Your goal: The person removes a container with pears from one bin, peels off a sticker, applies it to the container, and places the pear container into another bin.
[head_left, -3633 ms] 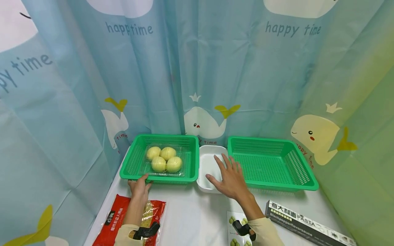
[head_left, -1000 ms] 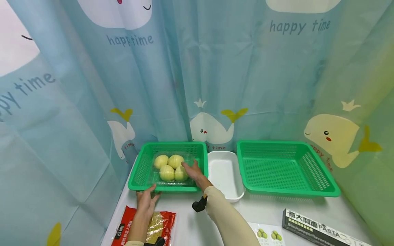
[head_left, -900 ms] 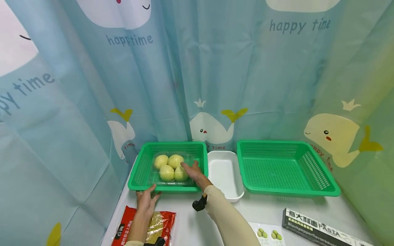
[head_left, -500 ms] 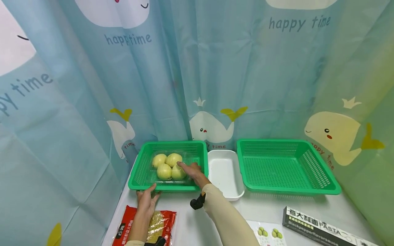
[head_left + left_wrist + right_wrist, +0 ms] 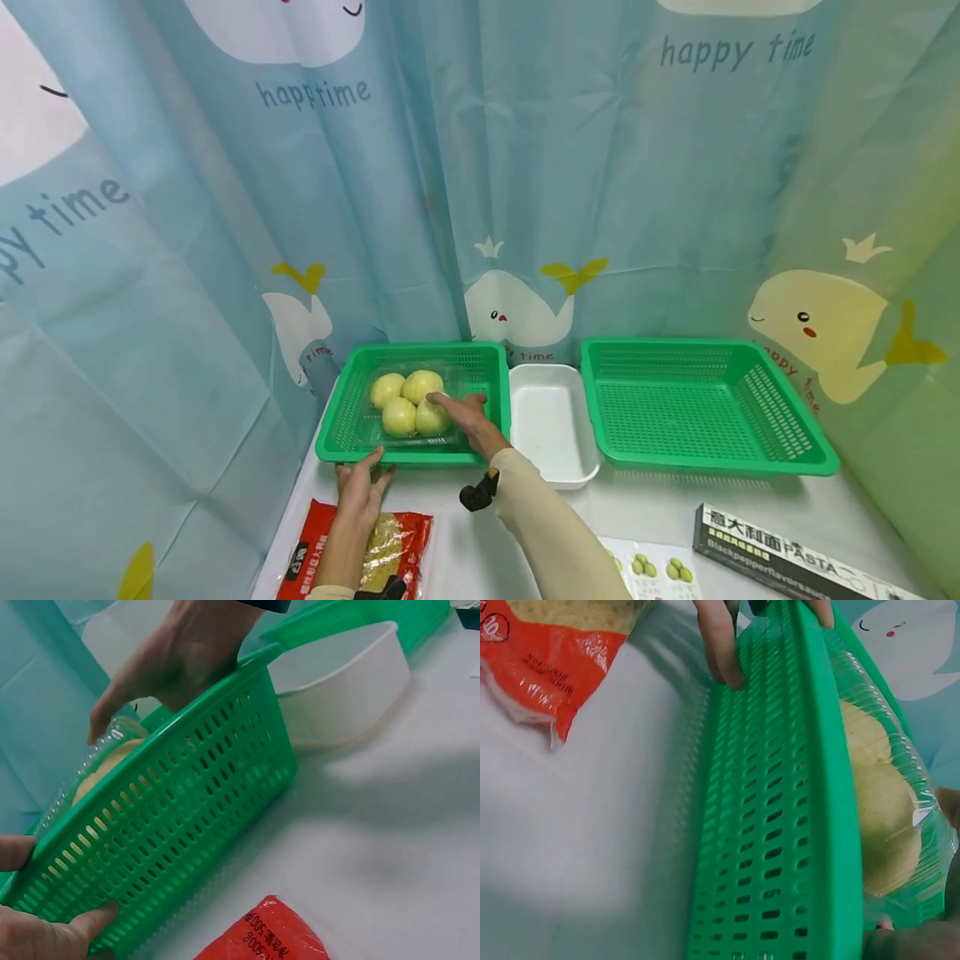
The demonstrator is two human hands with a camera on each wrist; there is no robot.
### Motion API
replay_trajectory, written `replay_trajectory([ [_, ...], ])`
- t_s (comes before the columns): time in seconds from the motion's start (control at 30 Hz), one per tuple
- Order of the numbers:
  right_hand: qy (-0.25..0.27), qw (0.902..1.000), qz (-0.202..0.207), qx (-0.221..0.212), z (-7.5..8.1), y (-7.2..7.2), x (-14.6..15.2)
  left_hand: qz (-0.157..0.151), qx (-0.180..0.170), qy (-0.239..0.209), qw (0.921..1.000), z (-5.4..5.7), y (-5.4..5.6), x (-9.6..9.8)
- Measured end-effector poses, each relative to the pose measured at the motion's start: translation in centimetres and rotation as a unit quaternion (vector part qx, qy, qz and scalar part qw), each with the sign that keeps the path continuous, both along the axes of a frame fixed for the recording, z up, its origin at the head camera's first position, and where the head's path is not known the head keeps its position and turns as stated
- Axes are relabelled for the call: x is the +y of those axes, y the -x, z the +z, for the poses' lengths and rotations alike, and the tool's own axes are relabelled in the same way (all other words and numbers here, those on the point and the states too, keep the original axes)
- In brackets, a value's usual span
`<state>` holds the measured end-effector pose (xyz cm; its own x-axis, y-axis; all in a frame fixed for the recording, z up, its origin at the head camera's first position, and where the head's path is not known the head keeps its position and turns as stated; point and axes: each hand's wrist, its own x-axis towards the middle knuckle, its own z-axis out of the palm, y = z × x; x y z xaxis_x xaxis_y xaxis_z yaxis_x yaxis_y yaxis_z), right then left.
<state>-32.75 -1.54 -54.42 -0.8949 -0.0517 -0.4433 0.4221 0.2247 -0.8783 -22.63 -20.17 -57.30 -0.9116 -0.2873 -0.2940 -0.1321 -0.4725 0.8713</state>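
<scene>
In the head view my left hand grips the front rim of the left green basket. Its thumb lies over the rim and its fingers press the perforated outer wall, as the left wrist view shows. Inside that basket lies a clear plastic box with several round, pale yellow-green fruits; their kind is unclear. My right hand reaches into the basket and grips the box's right end, thumb on top by the front right fruit. Its other fingers are mostly hidden down the side.
A white tray stands between the left basket and a second, bare green basket. In front lie a red pasta bag, a pasta box and a card printed with green fruit. A whale-print curtain closes the back.
My right hand, earlier spread above the white tray, has come left into the basket and onto the fruit box. Lately the box has shifted slightly left. My left hand stays at the rim.
</scene>
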Motion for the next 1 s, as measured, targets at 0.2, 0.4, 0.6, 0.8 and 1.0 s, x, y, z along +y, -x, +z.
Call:
replay_trajectory([
  [0.2,0.012,0.9994,-0.023,0.023,0.0,-0.3,-0.3,0.001,0.003,-0.009,1.0000,0.0,-0.1,0.3],
  [0.4,-0.001,0.9973,-0.034,0.065,0.3,-0.3,-0.5,0.000,-0.006,-0.006,1.0000,-0.1,-0.1,0.3],
  [0.6,0.002,0.9965,-0.029,0.078,1.0,-0.3,-0.5,-0.007,-0.006,-0.010,0.9999,0.0,-0.1,0.0],
  [0.8,-0.010,0.9944,-0.036,0.099,2.2,-0.8,-0.5,-0.006,-0.007,-0.012,0.9999,0.0,-0.3,-0.4],
  [1.0,-0.058,0.9855,-0.075,0.140,2.9,-1.0,-0.4,-0.002,-0.007,-0.017,0.9998,-0.1,-0.2,-0.4],
])
